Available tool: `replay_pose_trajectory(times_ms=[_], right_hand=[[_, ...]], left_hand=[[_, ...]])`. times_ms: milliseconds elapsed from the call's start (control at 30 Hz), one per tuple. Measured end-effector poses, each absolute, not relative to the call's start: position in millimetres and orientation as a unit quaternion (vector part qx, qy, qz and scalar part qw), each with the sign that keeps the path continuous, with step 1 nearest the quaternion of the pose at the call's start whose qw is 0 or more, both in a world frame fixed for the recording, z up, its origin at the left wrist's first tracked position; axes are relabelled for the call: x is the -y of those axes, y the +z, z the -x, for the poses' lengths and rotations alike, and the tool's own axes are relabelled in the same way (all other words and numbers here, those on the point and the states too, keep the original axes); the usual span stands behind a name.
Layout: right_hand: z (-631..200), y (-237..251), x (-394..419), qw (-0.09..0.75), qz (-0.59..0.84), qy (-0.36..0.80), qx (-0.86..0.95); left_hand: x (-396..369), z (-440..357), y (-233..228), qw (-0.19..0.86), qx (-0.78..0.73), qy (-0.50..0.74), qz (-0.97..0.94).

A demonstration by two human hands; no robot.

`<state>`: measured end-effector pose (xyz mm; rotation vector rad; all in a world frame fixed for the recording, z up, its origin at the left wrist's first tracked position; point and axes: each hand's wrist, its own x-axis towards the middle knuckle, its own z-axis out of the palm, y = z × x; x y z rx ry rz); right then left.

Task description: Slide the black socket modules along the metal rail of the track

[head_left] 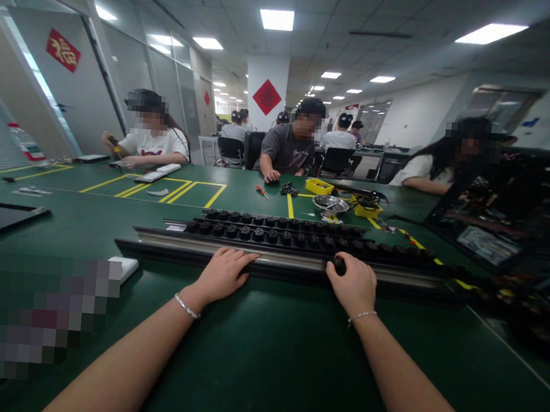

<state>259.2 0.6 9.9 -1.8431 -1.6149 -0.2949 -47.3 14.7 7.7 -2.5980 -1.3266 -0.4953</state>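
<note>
A long black channel rail (289, 265) with a bare metallic strip lies crosswise on the green table in front of me. My left hand (225, 270) grips it left of the middle, fingers over its upper edge and thumb toward the near side. At its right part, my right hand (355, 281) is closed around a small black round piece (340, 266), held against the rail; the fingers partly hide it. Directly behind lie further black rails set with rows of round black pieces (258, 234).
Farther back are a steel bowl (331, 204), a yellow bin (319, 186), a screwdriver (262, 192) and a black bundle (289, 189). Dark racks (484, 210) stand at right. A blurred-out object (52, 315) lies at near left. Co-workers sit across the table, one hand (272, 176) resting on it.
</note>
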Motion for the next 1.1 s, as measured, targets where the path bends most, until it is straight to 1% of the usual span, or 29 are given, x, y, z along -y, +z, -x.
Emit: replay_pose_trajectory(times_ms=[400, 1100], right_hand=[[-257, 12, -2, 0.338, 0.712, -0.106, 0.607], [-266, 15, -3, 0.318, 0.749, -0.107, 0.572]], left_hand=[[-16, 48, 7, 0.093, 0.445, -0.169, 0.874], [-16, 48, 7, 0.096, 0.447, -0.164, 0.874]])
